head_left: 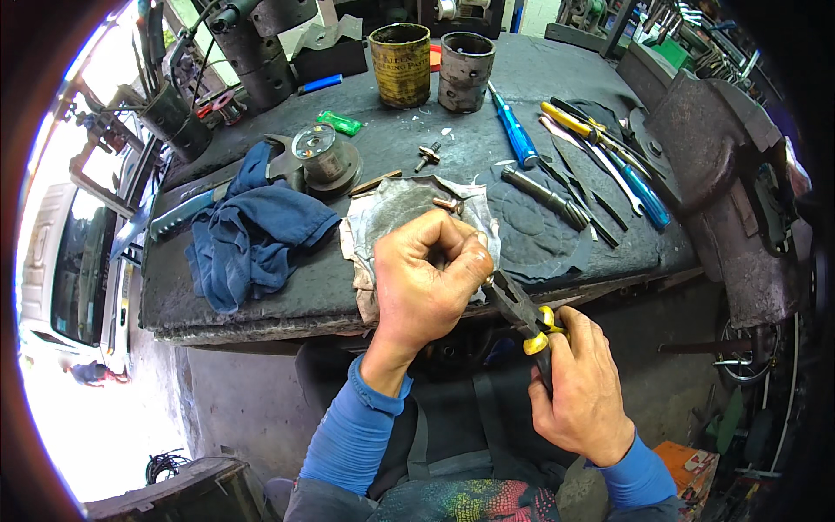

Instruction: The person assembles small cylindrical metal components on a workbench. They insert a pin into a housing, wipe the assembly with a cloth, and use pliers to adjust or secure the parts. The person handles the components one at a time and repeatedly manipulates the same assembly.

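Observation:
My left hand (426, 274) is closed in a pinch above the front edge of the bench, its thumb against the curled fingers. What it pinches is mostly hidden; a small bit of shiny metal shows just below the fingertips. Wrapped around the handles of a pair of pliers (518, 310) with yellow and black grips is my right hand (580, 387). The plier jaws point up and left, right at that bit of metal. Behind my left hand, a grey rag (396, 204) lies on the bench with a small copper-coloured part (447, 204) on it.
The dark workbench (261, 324) carries a blue cloth (252, 235), a metal spool (323, 157), a yellow tin (400, 65) and a grey can (467, 74). Several tools lie to the right, including a blue screwdriver (517, 135) and a milling cutter (546, 198).

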A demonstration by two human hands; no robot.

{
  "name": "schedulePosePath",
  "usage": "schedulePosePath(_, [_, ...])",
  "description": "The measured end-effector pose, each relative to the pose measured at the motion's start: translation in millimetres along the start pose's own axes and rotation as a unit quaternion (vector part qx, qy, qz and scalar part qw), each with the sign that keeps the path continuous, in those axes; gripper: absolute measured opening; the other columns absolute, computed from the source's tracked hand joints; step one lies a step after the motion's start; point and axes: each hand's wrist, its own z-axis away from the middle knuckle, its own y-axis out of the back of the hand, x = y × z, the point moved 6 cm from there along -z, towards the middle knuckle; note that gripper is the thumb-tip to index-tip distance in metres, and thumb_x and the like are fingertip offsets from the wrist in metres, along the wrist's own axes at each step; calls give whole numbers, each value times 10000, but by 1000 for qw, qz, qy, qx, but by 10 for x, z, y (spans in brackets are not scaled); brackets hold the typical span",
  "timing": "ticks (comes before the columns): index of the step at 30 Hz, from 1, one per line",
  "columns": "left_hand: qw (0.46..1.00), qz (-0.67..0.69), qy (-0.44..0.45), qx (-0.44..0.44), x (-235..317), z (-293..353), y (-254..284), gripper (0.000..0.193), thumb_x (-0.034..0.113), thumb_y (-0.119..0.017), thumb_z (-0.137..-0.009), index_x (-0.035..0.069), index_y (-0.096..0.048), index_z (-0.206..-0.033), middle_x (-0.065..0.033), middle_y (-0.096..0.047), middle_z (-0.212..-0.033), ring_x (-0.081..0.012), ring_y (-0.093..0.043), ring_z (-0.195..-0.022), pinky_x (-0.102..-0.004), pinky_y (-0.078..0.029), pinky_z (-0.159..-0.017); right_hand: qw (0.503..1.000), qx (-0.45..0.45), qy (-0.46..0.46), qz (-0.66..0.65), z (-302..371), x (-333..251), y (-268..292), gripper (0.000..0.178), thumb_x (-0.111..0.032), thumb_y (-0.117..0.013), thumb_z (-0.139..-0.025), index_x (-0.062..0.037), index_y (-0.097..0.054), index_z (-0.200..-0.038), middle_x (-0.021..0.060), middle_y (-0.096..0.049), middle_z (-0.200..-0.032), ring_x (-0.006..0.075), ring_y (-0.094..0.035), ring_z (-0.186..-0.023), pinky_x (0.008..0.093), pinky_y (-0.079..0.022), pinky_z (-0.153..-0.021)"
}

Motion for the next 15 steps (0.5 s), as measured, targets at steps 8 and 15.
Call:
schedulePosePath(8, [998, 23, 12, -59, -3, 27, 75, 227, 26, -690, -892, 6, -539, -723, -97, -689, -818, -89, -545, -740, -268, -459, -675, 723, -294, -111, -615, 19, 244, -293, 240, -135, -729, -854, 43, -673, -1005, 184, -676, -1176, 281, -689, -1059, 403, -526, -954])
schedulePosePath(15, [997, 54, 24, -58, -10, 21, 71, 255, 52, -707, -900, 11, -532, -719, -102, -690, -828, -97, -546, -739, -270, -454, -677, 495, -301, -157, -800, 135, 146, -437, 421, -199, -719, -805, 110, -713, -1090, 351, -617, -1294, 446, -689, -1127, 532, -555, -1004])
